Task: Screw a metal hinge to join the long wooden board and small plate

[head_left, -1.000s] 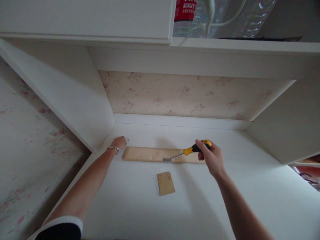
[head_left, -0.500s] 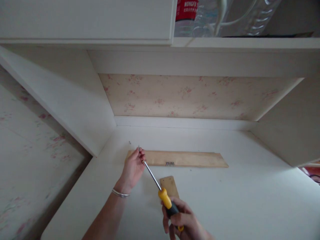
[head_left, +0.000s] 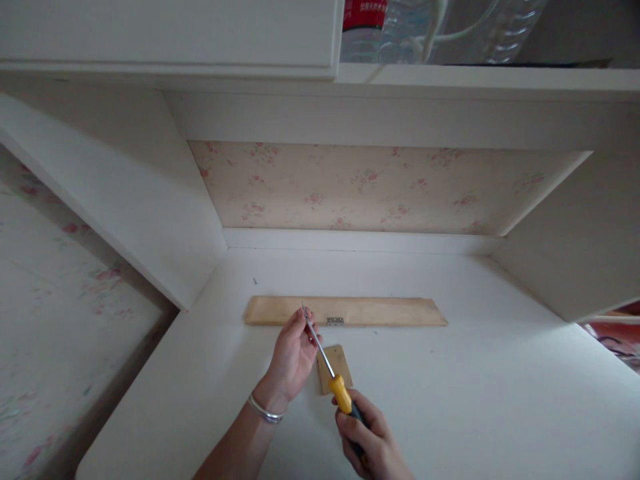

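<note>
My right hand (head_left: 367, 430) is wrapped round the yellow and black handle of a screwdriver (head_left: 341, 393), whose steel shaft slants up to the left. At the shaft's far end, my left hand (head_left: 295, 350) is closed in a pinch on a small, thin metal screw (head_left: 303, 309), its point upward. The fingers partly hide where screw and screwdriver tip meet. Behind the hands, a long wooden board (head_left: 390, 311) lies on the white surface, with a small metal hinge (head_left: 335, 321) at its near edge. A shorter wooden piece (head_left: 339, 360) lies nearer, partly behind the screwdriver.
The white desktop (head_left: 480, 393) runs under a cupboard (head_left: 165, 33) and between side panels (head_left: 125, 180). Plastic bottles (head_left: 363, 40) stand on the open shelf above. A small loose screw-like piece (head_left: 255, 281) lies beyond the board. Floral wallpaper (head_left: 375, 187) covers the back wall.
My left hand has moved right and slightly down with the screw, closer to my right hand. The screwdriver shaft now reaches between the left fingers, and the view has shifted a little.
</note>
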A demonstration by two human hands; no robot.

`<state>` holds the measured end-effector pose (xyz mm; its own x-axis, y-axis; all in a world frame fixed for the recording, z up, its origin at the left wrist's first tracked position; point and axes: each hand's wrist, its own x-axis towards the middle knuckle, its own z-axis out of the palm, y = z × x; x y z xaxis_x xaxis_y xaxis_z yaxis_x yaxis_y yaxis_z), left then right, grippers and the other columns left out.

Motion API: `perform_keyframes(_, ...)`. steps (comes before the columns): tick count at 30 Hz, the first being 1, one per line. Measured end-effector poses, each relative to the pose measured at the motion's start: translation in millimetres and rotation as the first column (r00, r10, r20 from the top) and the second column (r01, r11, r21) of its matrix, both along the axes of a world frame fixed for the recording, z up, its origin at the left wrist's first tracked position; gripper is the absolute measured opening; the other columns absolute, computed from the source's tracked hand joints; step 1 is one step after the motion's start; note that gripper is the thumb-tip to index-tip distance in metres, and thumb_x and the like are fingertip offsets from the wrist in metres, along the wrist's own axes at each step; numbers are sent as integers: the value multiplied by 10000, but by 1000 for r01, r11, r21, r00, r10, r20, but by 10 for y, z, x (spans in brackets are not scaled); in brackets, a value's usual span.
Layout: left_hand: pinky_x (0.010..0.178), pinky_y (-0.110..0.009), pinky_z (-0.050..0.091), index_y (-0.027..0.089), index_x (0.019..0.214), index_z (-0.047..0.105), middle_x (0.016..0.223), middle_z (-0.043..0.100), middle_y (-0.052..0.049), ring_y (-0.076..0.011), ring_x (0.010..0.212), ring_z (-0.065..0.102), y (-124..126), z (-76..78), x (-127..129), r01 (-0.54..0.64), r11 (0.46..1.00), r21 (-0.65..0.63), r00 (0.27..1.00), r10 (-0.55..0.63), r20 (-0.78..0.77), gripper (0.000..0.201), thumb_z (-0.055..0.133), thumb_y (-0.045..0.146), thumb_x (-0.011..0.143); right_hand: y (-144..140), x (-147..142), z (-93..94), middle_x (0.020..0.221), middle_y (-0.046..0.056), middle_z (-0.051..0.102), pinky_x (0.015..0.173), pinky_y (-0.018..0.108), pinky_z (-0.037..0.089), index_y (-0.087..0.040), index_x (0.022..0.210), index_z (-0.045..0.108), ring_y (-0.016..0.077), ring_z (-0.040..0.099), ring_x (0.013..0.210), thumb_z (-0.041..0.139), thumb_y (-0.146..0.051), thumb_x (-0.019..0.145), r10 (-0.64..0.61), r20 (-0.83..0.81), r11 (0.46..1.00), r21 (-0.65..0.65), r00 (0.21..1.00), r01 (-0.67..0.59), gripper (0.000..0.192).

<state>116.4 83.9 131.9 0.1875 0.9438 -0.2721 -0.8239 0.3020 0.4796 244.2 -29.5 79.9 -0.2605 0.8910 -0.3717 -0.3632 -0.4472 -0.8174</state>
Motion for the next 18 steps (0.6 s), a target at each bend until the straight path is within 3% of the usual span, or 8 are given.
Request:
perform_keyframes(6, 577, -203, 388, 165, 778, 578, 765, 487, 20, -60, 618, 450, -19, -55, 86, 21, 999, 27, 999, -21, -26, 177, 715, 268, 732, -23, 47, -27, 498, -124, 298, 298, 166, 111, -200, 973, 483, 10, 186, 308, 611, -528, 734, -7, -4, 1000, -10, 1000, 7, 426)
perform_keyframes(12, 575, -202, 378, 175, 751, 561, 760, 473, 27, -61, 608, 430, -11, -147, 175, -62, 994, 86, 988, 74, -135, 212, 711, 324, 734, -74, 4, -175, 494, -118, 259, 327, 180, 142, -219, 972, 483, 28, 184, 331, 590, -601, 713, -42, 75, 999, -22, 996, 44, 474)
perform_keyframes(15, 577, -198, 376, 178, 750, 552, 774, 473, 30, -58, 608, 426, -24, -210, 224, -77, 994, 73, 987, 86, -135, 212, 702, 328, 743, -117, -41, -249, 548, -71, 360, 409, 205, 276, -217, 972, 539, 67, 325, 428, 583, -604, 718, -163, 287, 985, 107, 944, 137, 465)
perform_keyframes(18, 579, -201, 380, 177, 746, 554, 778, 474, 28, -57, 607, 429, -43, -260, 266, -43, 998, 51, 992, 49, -120, 209, 702, 323, 743, -142, -56, -268, 655, -12, 493, 573, 243, 373, -208, 946, 603, 125, 445, 607, 585, -560, 738, -316, 477, 939, 279, 820, 200, 410)
